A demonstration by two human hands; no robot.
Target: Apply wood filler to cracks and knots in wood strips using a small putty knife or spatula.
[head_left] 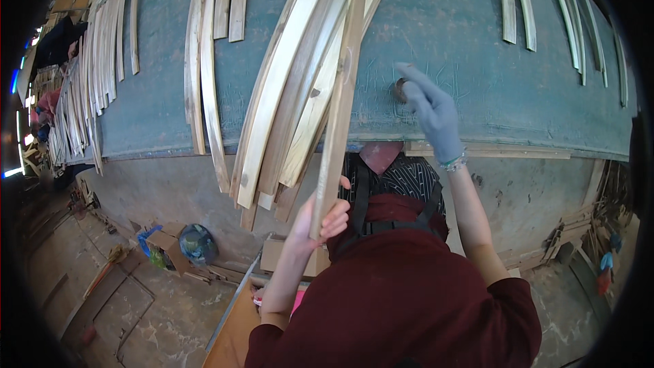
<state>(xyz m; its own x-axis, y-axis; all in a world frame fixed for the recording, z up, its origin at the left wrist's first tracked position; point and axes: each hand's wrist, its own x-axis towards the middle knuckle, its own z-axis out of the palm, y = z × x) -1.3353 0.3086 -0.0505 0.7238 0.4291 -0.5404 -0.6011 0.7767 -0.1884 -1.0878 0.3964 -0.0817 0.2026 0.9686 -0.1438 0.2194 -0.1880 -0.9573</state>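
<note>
My bare left hand (pixel 325 217) is wrapped round the near end of a long wooden strip (pixel 344 85), which slants up and away over the table. My right hand (pixel 434 112), in a grey glove, is over the table to the right of that strip. Between its thumb and forefinger shows a small dark roundish piece (pixel 400 89), too small and blurred to name. Under and left of the held strip lies a loose pile of pale and brown wooden strips (pixel 278 88), their near ends jutting past the table edge.
The green-blue table top (pixel 463 48) is scratched. More strips lie at its far left (pixel 99 61), left (pixel 210 82) and far right (pixel 516 0). Below the table's edge stand a cardboard box (pixel 168 242) and a bluish plastic bag (pixel 197 244). Wood scraps (pixel 579 228) are piled at the right.
</note>
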